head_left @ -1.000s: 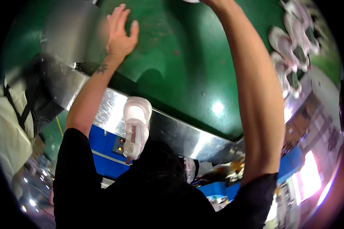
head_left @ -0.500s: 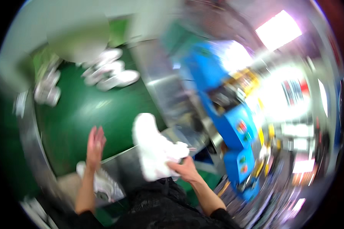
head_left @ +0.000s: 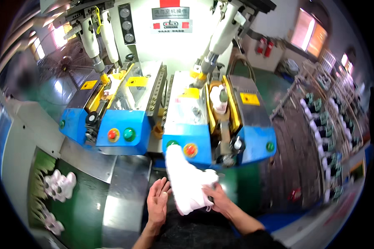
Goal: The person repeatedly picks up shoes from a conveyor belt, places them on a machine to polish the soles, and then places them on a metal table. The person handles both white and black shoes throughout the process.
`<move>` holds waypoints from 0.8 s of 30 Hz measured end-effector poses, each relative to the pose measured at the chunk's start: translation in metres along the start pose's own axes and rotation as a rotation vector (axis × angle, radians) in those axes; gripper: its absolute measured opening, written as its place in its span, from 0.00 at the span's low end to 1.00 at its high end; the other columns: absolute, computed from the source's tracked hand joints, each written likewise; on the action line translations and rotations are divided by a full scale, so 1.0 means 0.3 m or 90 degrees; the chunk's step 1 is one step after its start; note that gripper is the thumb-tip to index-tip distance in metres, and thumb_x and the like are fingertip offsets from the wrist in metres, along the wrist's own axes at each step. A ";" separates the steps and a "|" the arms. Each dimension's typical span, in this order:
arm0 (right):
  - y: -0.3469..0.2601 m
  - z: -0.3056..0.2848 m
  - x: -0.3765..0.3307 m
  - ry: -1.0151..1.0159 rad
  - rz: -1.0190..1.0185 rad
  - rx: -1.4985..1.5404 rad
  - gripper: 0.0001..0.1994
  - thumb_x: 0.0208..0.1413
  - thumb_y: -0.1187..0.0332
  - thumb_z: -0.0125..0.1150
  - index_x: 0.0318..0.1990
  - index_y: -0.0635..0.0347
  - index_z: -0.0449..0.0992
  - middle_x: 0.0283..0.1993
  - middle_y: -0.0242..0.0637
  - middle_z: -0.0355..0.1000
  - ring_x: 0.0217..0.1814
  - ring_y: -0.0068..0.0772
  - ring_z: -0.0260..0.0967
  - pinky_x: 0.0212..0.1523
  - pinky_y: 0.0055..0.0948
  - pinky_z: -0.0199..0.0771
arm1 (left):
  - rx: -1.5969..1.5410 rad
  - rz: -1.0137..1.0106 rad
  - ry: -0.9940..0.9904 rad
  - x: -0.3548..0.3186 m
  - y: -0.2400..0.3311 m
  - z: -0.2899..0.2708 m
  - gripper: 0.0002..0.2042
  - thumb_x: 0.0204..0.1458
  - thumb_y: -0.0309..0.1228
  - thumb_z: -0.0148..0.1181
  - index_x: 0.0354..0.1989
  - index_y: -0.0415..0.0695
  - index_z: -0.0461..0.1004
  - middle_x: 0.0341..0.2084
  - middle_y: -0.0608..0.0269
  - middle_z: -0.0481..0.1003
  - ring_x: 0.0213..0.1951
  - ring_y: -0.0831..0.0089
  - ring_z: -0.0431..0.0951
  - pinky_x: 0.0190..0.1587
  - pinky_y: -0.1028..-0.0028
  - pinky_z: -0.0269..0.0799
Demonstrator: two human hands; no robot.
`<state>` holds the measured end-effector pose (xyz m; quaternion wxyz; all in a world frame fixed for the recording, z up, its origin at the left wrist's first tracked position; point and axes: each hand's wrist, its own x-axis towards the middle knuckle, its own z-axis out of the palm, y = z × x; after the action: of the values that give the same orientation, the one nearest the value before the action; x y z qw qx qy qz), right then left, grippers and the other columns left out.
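Note:
My right hand point(head_left: 219, 200) grips a white shoe point(head_left: 186, 182) at its lower right side, thumb on the near face. The shoe is tilted up in front of me, its upper end overlapping the blue front of a press machine point(head_left: 153, 141). Just left of the shoe, my left hand point(head_left: 157, 202) is raised with the palm up and the fingers stretched out, holding nothing. Beyond the shoe, the machine's right station has another white shoe point(head_left: 218, 99) seated between yellow-edged side pads under a white cylinder point(head_left: 223, 31). Red point(head_left: 190, 150) and green buttons sit on the blue fronts.
Several white shoes point(head_left: 60, 185) lie on a green surface point(head_left: 85, 207) at the lower left, beside a metal strip point(head_left: 124, 203). A rack point(head_left: 320, 124) with rows of shoes stands at the right. A large fan point(head_left: 64, 64) is at the far left.
My view has swung right from the green surface to face the press machine. The white shoe stays in my right hand, and my left hand is now close to it.

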<state>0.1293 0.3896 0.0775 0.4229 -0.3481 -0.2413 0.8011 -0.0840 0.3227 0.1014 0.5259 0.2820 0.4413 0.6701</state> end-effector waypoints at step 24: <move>-0.641 -0.726 -0.117 0.453 -0.250 -0.131 0.37 0.57 0.72 0.60 0.73 0.62 0.51 0.67 0.47 0.63 0.65 0.43 0.66 0.61 0.44 0.70 | 0.318 -0.293 -0.270 1.548 -0.129 1.118 0.26 0.47 0.19 0.65 0.57 0.38 0.69 0.40 0.53 0.76 0.40 0.67 0.80 0.40 0.64 0.78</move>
<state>0.4073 0.4812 0.0813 0.5874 -0.5912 -0.2209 0.5066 0.0825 0.8666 0.1785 0.6571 0.4269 0.5239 0.3339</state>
